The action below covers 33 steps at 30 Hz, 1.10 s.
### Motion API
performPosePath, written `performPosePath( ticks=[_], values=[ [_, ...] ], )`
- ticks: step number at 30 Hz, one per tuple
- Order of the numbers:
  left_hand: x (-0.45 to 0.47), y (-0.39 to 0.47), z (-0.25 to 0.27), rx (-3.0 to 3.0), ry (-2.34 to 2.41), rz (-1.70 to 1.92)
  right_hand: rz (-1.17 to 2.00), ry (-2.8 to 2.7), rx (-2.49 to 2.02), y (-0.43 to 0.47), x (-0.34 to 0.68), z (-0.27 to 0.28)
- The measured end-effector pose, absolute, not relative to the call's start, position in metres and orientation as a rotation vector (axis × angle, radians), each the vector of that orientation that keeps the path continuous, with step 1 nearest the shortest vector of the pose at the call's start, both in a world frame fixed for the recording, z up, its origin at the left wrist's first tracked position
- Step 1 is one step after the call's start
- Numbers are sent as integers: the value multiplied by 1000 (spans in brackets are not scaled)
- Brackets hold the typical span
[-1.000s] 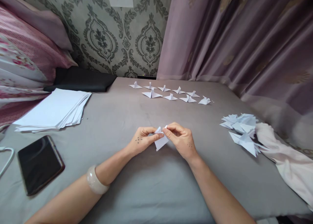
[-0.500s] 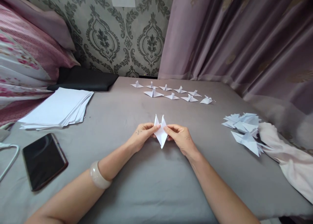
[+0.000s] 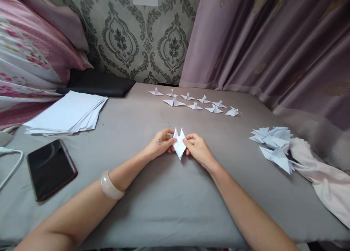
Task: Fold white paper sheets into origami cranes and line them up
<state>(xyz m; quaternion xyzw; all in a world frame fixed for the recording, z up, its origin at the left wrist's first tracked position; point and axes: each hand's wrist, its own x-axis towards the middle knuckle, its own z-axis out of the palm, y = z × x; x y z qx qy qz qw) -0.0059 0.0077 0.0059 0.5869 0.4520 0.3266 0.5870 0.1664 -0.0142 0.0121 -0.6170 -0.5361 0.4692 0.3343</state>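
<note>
A white folded-paper crane (image 3: 179,146) is held up between both hands over the middle of the table, two narrow points upward and one broad point down. My left hand (image 3: 162,143) pinches its left edge between thumb and fingers. On the opposite edge, my right hand (image 3: 197,147) grips it the same way, thumb on the near face. Fingertips behind the paper are partly hidden. Beyond the hands, several finished paper cranes (image 3: 174,102) stand in two rows with wings spread.
A stack of white paper (image 3: 65,112) lies at the left, with a dark phone (image 3: 51,169) nearer me. Folded paper pieces (image 3: 275,158) are piled at the right beside a pale cloth (image 3: 322,178). A black folded item (image 3: 101,84) rests at the back left.
The thumbs have shifted outward to the paper's side edges, and more of its near face shows. The camera view has turned slightly left.
</note>
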Motion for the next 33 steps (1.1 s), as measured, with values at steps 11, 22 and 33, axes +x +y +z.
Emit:
performPosePath(
  ticks=[11, 22, 33],
  values=[
    [-15, 1, -7, 2246, 1459, 774, 561, -1998, -1787, -14, 165, 13],
    [-24, 3, 23, 2355, 1041, 554, 527, -2198, -1340, -32, 173, 8],
    [-34, 5, 15, 2113, 1187, 628, 719, -1976, -1438, -18, 171, 7]
  ],
)
